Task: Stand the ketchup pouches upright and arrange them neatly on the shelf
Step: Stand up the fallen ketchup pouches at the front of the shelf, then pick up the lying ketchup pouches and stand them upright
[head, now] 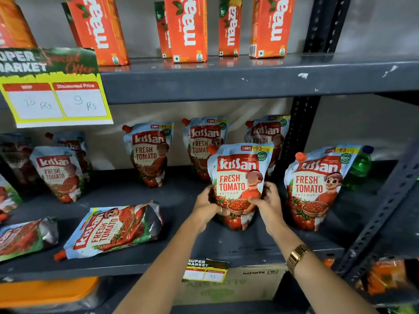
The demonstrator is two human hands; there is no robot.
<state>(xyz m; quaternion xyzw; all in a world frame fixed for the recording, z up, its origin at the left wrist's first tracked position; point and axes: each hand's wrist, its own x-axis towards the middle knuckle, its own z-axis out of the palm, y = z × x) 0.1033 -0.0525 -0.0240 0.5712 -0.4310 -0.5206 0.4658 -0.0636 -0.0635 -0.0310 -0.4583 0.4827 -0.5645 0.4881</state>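
Note:
An upright Kissan ketchup pouch [238,177] stands near the front of the grey middle shelf [238,243], gripped at its lower sides by my left hand [207,206] and my right hand [268,203]. Another upright pouch [315,189] stands just right of it. Three more pouches stand along the back: one [149,152], one [203,141] and one [266,132] partly hidden behind the held pouch. At the left a pouch [60,173] stands upright. Two pouches lie flat at the front left: one [113,227] and one [25,236].
Orange Maaza cartons [186,28] stand on the upper shelf. A yellow price sign [56,98] hangs at the left. A green bottle [360,166] stands behind the right pouch. A black perforated upright [299,132] and a diagonal brace [381,211] frame the right side.

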